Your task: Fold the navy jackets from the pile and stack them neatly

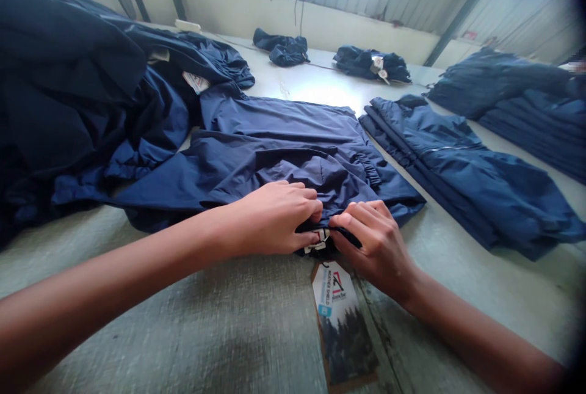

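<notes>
A navy nylon jacket (274, 156) lies flat on the pale table (183, 321), its collar toward me. My left hand (274, 220) and my right hand (373, 247) meet at the collar (339, 236), fingers pinching the dark fabric from either side. A small white neck label (317, 241) shows between them, partly hidden by my fingers. Just below my right hand, a long cardboard hang tag (336, 314) printed "Weather Shield" lies on the table, with a forest picture on its lower half.
A heap of navy jackets (77, 94) rises on the left, touching the jacket's sleeve. A folded jacket stack (471, 180) lies to the right, with another stack (517, 101) behind it. Two navy bundles (281, 47) (372, 65) sit at the table's far end, before a wall.
</notes>
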{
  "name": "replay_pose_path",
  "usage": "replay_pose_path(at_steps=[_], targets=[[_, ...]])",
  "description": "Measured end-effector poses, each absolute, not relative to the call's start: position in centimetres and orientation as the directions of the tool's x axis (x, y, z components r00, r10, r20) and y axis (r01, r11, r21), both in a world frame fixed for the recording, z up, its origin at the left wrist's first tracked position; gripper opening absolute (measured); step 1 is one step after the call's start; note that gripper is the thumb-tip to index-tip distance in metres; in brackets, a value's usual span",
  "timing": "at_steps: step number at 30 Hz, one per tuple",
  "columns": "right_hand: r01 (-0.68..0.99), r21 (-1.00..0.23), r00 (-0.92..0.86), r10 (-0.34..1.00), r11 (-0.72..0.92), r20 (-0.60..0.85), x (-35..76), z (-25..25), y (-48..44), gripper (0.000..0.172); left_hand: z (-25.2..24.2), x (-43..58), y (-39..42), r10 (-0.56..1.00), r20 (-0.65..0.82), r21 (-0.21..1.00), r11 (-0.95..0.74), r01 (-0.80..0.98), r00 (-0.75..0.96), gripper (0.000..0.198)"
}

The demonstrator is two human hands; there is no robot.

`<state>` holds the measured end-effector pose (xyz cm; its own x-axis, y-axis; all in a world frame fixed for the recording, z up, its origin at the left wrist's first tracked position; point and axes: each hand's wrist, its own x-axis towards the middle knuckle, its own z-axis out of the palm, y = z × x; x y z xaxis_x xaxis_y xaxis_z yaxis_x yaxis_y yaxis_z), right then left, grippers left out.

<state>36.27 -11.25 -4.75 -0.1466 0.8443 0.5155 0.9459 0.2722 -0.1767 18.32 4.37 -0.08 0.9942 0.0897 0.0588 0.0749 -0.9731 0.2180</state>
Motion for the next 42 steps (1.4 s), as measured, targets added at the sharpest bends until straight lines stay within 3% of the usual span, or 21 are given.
replay_pose_path(at_steps=[4, 14, 21, 24, 32, 39, 42], targets=[[0.925, -0.199, -0.151, 0.794, 0.323, 0.589, 36.2, -4.8, -11.4, 0.009, -0.1, 18.2, 4.4, 0.109, 0.063, 0.221, -0.971, 0.093, 0.992, 0.026], [0.906, -0.159, -0.198, 0.726, 0.391, 0.658, 36.6, -4.6, -11.2, 0.009, -0.2, 18.6, 3.9, 0.122, 0.108, 0.186, -0.977, 0.1, 0.987, 0.011], [0.94, -0.163, -0.151, 0.795, 0.3, 0.588, 36.0, -4.5, -11.4, 0.015, -0.5, 18.9, 3.9, 0.022, 0.237, 0.002, -1.0, 0.022, 0.971, 0.007], [0.953, -0.137, -0.151, 0.818, 0.269, 0.555, 36.1, -4.8, -11.2, 0.013, -0.9, 18.8, 3.7, -0.028, 0.223, -0.057, -0.998, -0.015, 0.974, 0.009], [0.915, -0.203, -0.259, 0.893, 0.349, 0.367, 36.8, -5.5, -11.1, 0.028, -1.5, 18.4, 3.1, 0.064, 0.038, 0.042, -0.997, 0.062, 0.997, 0.011], [0.917, -0.181, -0.273, 0.891, 0.354, 0.363, 37.0, -5.4, -11.2, 0.037, 0.3, 17.7, 3.6, 0.063, -0.045, 0.151, -0.986, 0.069, 0.997, 0.006], [0.905, -0.161, -0.314, 0.875, 0.393, 0.368, 37.1, -5.3, -11.1, 0.031, 1.0, 17.3, 4.1, 0.068, -0.082, 0.168, -0.982, 0.081, 0.994, 0.009]])
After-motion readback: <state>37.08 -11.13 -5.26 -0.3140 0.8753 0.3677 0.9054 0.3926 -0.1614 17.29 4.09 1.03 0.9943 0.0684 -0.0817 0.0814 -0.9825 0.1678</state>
